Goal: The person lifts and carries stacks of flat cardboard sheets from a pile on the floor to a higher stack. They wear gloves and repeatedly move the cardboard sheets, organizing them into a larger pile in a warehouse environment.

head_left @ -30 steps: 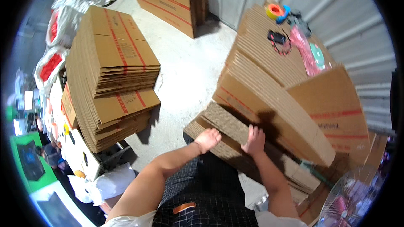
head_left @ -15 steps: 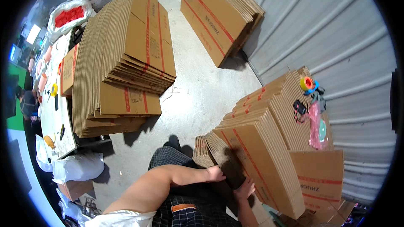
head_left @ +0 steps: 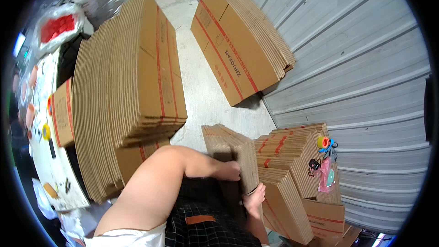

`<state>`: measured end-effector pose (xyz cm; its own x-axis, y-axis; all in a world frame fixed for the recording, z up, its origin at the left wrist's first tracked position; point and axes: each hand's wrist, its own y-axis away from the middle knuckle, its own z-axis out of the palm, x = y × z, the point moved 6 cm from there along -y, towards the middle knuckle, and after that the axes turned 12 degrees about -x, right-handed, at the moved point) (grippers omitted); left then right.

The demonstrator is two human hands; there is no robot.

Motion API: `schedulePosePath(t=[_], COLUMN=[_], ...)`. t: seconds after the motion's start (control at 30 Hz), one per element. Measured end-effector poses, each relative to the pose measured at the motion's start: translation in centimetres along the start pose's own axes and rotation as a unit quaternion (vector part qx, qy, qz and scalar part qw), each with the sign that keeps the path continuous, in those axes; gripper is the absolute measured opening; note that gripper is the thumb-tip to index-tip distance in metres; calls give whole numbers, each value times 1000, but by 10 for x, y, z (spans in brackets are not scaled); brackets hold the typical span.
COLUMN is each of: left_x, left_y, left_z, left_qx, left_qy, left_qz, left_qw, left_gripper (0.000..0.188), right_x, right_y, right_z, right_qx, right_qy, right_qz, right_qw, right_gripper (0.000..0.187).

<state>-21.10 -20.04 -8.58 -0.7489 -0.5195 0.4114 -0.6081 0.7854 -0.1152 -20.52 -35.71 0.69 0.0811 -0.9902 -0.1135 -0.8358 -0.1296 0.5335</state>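
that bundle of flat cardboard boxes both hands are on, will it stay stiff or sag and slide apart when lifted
The bundle of flat boxes is many loose sheets standing on edge, so it probably fans or slips apart unless squeezed. The left hand and right hand grip only its near end, so the far end may droop. Corrugated board is stiff, yet that many sheets look fairly heavy.

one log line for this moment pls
left hand: grips bundle of flattened cartons | right hand: grips its lower edge | bundle: tilted, beside carton stack | tape roll: on stack
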Motion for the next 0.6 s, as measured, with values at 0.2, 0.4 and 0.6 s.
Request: schedulePosePath(t=[0.2, 0.4, 0.6], left_x=[-163, -264, -360], left_y=[50, 100, 154], left_z=[-128, -210, -262], left_qx=[127, -176, -156], left_qy=[96, -81, -40], left_qz=[53, 2, -35], left_qw=[986, 981, 986], left_gripper=[15, 16, 12], right_x=[-137, -248, -321], right_y=[-92, -178, -273], right_z=[-53, -90, -84], right_qx=[35, -14, 16], right_qy=[-53, -20, -66], right_qz=[23, 21, -58], right_qw=[998, 999, 996], right_gripper=[77, 71, 76])
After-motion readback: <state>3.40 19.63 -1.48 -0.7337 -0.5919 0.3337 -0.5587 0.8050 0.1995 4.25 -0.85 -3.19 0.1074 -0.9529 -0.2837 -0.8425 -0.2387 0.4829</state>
